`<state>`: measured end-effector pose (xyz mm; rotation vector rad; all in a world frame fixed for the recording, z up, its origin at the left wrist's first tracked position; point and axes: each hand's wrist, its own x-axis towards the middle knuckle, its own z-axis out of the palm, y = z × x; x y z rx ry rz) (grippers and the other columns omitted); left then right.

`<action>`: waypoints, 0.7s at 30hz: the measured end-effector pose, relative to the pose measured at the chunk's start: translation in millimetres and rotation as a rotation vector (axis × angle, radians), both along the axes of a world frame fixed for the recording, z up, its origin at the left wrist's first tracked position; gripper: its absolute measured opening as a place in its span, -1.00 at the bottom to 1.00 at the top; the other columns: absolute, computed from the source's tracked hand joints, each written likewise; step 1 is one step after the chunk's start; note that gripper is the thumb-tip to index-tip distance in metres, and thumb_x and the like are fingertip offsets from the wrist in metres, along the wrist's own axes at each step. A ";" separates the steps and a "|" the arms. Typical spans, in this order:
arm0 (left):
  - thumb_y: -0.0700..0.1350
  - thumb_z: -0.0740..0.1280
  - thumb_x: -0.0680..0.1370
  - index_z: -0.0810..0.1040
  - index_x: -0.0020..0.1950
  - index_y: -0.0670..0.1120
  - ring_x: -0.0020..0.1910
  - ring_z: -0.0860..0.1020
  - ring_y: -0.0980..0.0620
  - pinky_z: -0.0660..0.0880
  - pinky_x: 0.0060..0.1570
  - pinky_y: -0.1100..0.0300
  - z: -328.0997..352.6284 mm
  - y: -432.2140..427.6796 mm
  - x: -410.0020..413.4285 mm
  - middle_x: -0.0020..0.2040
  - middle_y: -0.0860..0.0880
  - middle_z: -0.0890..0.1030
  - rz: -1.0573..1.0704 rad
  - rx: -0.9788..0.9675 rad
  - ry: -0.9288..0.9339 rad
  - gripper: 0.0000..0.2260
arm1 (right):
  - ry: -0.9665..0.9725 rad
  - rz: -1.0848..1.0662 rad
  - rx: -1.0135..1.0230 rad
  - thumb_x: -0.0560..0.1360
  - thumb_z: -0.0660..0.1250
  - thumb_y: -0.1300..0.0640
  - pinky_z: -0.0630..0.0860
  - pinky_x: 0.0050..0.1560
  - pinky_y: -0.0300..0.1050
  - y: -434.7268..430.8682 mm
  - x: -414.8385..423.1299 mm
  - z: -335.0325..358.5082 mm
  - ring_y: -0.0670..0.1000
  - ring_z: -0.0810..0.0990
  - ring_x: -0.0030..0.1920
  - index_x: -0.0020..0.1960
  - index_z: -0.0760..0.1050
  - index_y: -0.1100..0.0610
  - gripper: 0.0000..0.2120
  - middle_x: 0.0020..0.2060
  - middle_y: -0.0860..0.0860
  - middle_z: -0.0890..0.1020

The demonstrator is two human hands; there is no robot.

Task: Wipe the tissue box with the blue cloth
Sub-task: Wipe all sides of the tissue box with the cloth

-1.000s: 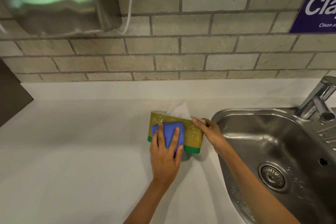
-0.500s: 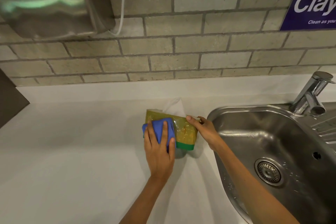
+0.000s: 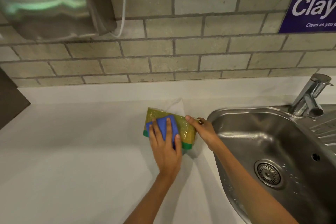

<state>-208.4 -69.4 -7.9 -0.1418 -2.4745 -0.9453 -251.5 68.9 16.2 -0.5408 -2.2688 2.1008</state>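
Note:
A yellow-green tissue box (image 3: 185, 129) with a green bottom band stands on the white counter (image 3: 72, 151), a white tissue (image 3: 174, 107) sticking out of its top. My left hand (image 3: 166, 149) presses a folded blue cloth (image 3: 166, 126) flat against the box's near face, toward its left end, fingers spread over the cloth. My right hand (image 3: 203, 131) grips the box's right end, thumb on the top edge. The box's far side is hidden.
A steel sink (image 3: 283, 151) with a drain (image 3: 269, 172) lies directly right of the box, a chrome tap (image 3: 311, 96) behind it. A steel dispenser (image 3: 49, 3) hangs on the brick wall at upper left. A purple sign (image 3: 311, 3) is at upper right.
My left hand slid the blue cloth leftward along the box's near face, then back a little to the right. My right hand kept its hold on the box's right end.

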 end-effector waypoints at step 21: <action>0.16 0.00 0.59 0.21 0.49 0.02 0.47 0.18 -0.23 0.29 0.33 -0.15 -10.8 -4.4 -0.1 0.46 -0.25 0.29 -0.156 -0.083 0.134 -0.51 | 0.015 -0.016 -0.001 0.23 0.45 -0.26 0.44 -0.20 -0.32 -1.2 -0.2 0.7 -0.10 0.59 -0.08 0.01 0.51 0.10 -0.47 -0.12 -0.05 0.64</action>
